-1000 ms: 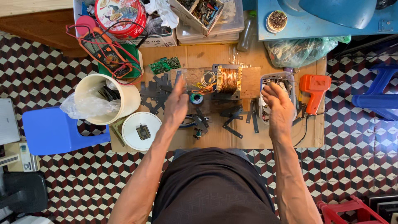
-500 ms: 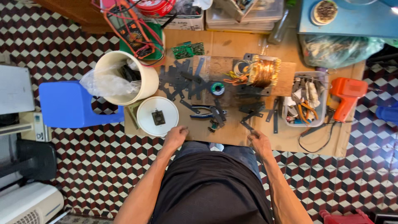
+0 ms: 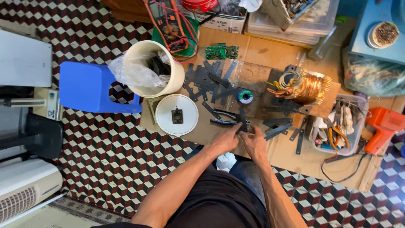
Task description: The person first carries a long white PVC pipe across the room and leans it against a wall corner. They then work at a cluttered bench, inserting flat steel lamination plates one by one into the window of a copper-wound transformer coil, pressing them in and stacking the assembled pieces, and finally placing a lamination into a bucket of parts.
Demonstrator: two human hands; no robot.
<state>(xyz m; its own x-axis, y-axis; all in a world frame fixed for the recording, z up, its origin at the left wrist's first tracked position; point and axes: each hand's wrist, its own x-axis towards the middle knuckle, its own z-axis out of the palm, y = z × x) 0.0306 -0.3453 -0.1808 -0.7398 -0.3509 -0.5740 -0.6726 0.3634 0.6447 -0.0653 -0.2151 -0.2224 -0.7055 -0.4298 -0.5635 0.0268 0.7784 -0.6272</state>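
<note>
Both hands have come forward off the lap and met at the cardboard's (image 3: 257,50) near edge. Left hand (image 3: 224,140) and right hand (image 3: 254,143) pinch a dark metal strip (image 3: 243,120) between them, just beside the blue-handled pliers (image 3: 223,122); the fingertips' exact grip is hard to make out

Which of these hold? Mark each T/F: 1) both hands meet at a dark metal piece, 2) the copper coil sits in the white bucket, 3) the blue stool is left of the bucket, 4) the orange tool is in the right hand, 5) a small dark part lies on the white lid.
1) True: left hand and right hand meet at the dark metal piece.
2) False: the copper coil sits on the cardboard, apart from the white bucket.
3) True: the blue stool is left of it.
4) False: the orange tool lies untouched at far right.
5) True: the small dark part lies on the white lid.
</note>
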